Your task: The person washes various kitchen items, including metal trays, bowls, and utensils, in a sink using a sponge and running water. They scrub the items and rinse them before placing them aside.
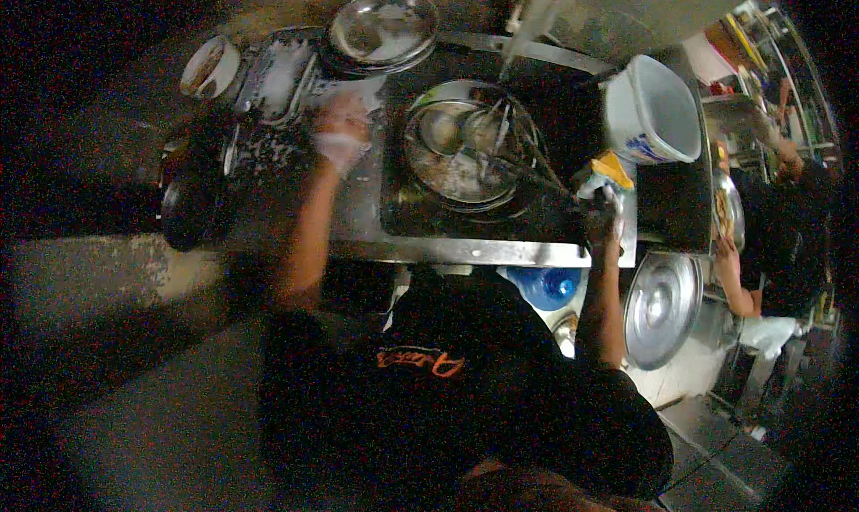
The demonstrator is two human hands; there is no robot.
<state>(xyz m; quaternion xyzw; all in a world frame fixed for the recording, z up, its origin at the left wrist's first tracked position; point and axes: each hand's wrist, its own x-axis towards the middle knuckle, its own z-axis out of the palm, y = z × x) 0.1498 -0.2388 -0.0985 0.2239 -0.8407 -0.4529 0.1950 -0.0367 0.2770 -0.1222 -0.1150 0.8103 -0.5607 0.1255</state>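
Note:
My left hand, blurred and with whitish foam or a wet cover about the wrist, is over the steel counter beside a soapy rectangular tray. My right hand is at the sink's right edge, near a yellow cloth or sponge and a pale, crumpled piece; its grip is too dark to make out. Between my hands, round metal pans lie stacked in the dark sink basin, with a ladle and other long-handled utensils in the top one. Their handles reach towards my right hand.
Stacked round metal plates and a white bowl stand at the back left. A white plastic bucket is at the right. Below are a blue water bottle and a large metal lid. A co-worker holds a plate at far right.

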